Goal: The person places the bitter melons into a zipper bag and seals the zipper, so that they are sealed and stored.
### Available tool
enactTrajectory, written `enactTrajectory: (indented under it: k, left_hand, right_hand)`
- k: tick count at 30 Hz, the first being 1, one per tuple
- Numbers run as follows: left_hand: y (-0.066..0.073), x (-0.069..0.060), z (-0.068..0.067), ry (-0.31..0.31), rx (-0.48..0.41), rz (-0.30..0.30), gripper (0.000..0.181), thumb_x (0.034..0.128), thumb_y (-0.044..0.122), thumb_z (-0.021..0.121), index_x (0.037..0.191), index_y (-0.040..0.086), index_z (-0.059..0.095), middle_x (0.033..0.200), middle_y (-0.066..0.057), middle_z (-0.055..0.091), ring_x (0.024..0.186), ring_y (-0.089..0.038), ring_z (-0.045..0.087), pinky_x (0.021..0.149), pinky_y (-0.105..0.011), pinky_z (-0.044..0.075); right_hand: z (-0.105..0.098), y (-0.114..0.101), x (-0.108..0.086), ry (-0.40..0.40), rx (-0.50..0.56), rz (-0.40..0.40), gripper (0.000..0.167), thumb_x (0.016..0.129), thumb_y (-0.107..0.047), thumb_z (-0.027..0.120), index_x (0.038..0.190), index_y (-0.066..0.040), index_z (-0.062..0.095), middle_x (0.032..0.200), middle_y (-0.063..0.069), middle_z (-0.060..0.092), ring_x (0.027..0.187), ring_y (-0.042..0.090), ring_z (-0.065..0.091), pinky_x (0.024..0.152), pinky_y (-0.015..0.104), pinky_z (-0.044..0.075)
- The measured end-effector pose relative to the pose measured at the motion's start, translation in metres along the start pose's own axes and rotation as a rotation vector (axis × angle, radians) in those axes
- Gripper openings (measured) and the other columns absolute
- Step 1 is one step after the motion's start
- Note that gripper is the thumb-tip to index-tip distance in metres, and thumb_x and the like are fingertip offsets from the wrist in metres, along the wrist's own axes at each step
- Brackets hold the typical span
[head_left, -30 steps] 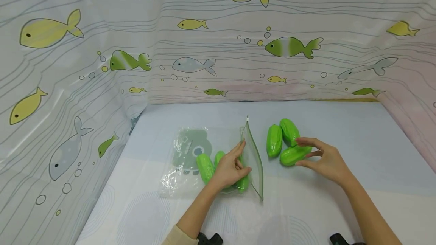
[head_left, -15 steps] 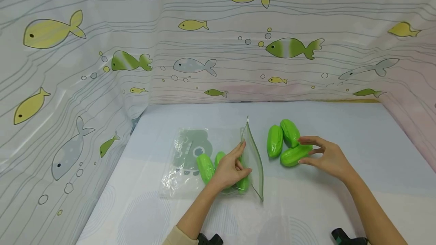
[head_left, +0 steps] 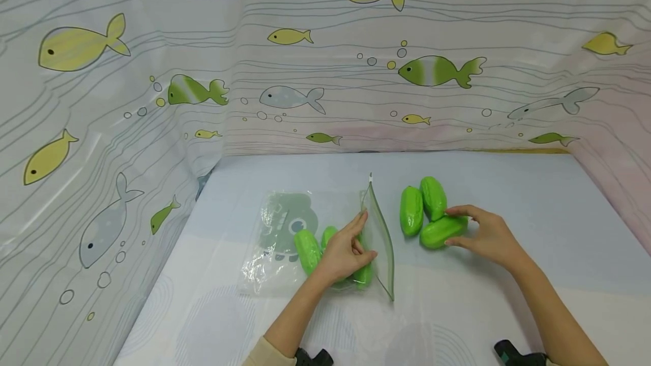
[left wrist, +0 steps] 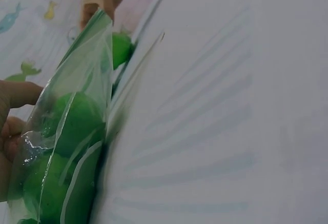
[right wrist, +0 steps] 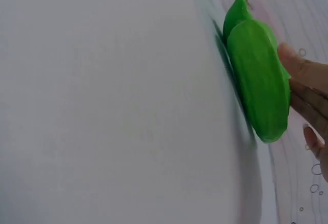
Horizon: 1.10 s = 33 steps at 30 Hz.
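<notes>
A clear zip bag point(head_left: 254, 273) printed with a green cartoon figure lies on the table, its green-edged mouth standing up on the right. My left hand point(head_left: 338, 256) holds the bag near that mouth. Several glossy green toy cucumbers point(head_left: 307, 250) are inside, partly hidden by this hand. Right of the bag lie three more: one upright on the left point(head_left: 411, 212), one behind point(head_left: 433, 196), and a front toy cucumber point(head_left: 439, 233). My right hand point(head_left: 485, 236) reaches around the front one's right end. In the right wrist view, its fingers point(right wrist: 305, 73) are against this toy cucumber, while the thumb looks apart.
A pale cloth covers the table point(head_left: 407, 309). Behind and at the left hangs a fish-patterned curtain point(head_left: 315, 10). Black wrist devices show at the bottom edge, below the left forearm point(head_left: 314, 357) and the right forearm point(head_left: 519, 354).
My right hand drew slightly right off the front toy cucumber, then its fingers came back toward it. The left hand and the bag keep their places.
</notes>
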<state>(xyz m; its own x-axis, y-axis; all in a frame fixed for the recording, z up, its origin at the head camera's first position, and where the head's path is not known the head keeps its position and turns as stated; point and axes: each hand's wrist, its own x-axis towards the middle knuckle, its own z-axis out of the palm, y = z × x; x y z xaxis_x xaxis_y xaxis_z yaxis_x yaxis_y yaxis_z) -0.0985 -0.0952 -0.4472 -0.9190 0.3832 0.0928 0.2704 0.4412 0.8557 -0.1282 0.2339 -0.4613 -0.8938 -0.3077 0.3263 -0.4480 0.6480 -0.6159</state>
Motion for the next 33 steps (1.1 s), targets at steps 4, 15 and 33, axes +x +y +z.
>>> enactTrajectory:
  k: [4,15,33]
  left_hand:
    - [0.000,0.000,0.000,0.001,0.000,0.003,0.083,0.0808,0.004,0.075,0.150,0.004,0.029,0.155,-0.011,0.027,0.064,-0.002,0.060,0.063,-0.020,0.054]
    - [-0.004,0.000,0.000,0.002,-0.014,0.016,0.083,0.0810,0.005,0.075,0.150,0.004,0.029,0.156,-0.012,0.026,0.065,-0.003,0.060,0.063,-0.019,0.054]
    - [0.002,-0.001,-0.001,-0.004,0.014,-0.010,0.082,0.0813,0.005,0.074,0.150,0.004,0.029,0.155,-0.011,0.027,0.065,-0.002,0.060,0.063,-0.019,0.054]
  right_hand:
    - [0.002,0.001,0.002,0.004,-0.040,-0.055,0.062,0.058,-0.014,0.093,0.114,-0.006,0.067,0.109,0.009,0.070,0.108,0.034,0.060,0.088,0.053,0.044]
    - [0.007,0.003,-0.004,-0.014,-0.160,-0.068,0.060,0.057,-0.007,0.091,0.113,-0.006,0.068,0.108,0.012,0.068,0.103,0.033,0.054,0.080,0.050,0.038]
    - [0.010,-0.004,-0.024,-0.073,-0.103,0.032,0.057,0.063,-0.013,0.090,0.114,-0.005,0.066,0.108,0.009,0.067,0.098,0.029,0.061,0.080,0.043,0.047]
